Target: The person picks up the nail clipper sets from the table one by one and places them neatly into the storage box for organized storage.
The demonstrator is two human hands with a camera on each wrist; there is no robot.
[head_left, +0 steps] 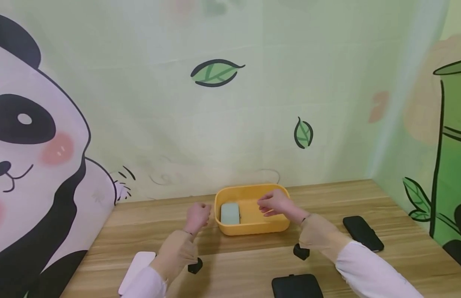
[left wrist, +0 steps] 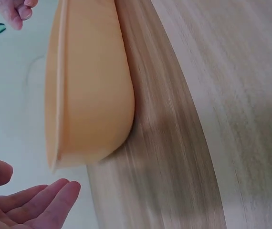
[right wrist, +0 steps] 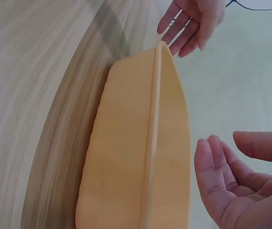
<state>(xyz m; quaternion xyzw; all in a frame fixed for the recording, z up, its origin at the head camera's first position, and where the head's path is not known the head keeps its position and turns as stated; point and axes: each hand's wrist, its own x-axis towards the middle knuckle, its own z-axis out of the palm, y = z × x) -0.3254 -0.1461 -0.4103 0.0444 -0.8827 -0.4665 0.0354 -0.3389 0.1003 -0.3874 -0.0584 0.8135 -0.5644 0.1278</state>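
A person's empty hands, thumbs apart from loosely bent fingers, flank a yellow tub [head_left: 252, 230] on the worktop [head_left: 234, 267]: left hand [head_left: 196, 217] just beside it, right hand [head_left: 278, 202] above it. The tub's central spot likely suits both arms' reach. A pale blue-green case [head_left: 230, 213] sits inside, at the left end, its underside hidden. A sleeve [head_left: 146, 283] partly covers a white object [head_left: 137, 265]; a black case [head_left: 297, 286] runs out of view.

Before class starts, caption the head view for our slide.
Right hand over a yellow tray that holds a pale green case, left hand beside the tray.
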